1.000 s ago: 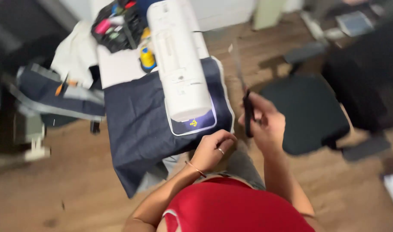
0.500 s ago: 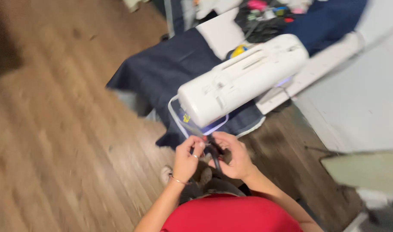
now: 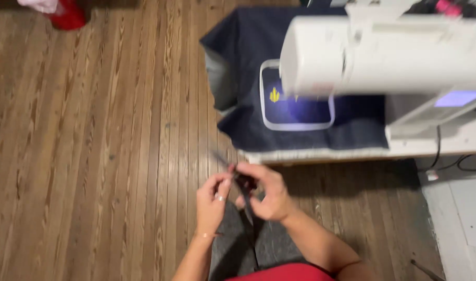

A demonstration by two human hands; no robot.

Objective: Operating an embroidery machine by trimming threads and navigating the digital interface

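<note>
My left hand (image 3: 213, 200) and my right hand (image 3: 266, 192) meet in front of me over a wooden floor, both pinching a small dark tool (image 3: 244, 190) that is too blurred to name. Just beyond them a white embroidery machine (image 3: 384, 54) sits on a table. Under its head a white hoop (image 3: 264, 112) clamps dark navy fabric (image 3: 238, 47) with a small yellow stitched motif (image 3: 274, 95). The fabric drapes over the table's left edge.
Wooden plank floor (image 3: 92, 145) fills the left side. A red and pink object (image 3: 66, 13) lies at the top left. The table's front edge (image 3: 352, 153) runs right of my hands, with a cable and plug (image 3: 433, 174) hanging below. Grey floor (image 3: 462, 208) lies at the right.
The view has swung round, so the machine now lies across the top right. My hands, apart a second ago, have come together on the dark tool and stay joined.
</note>
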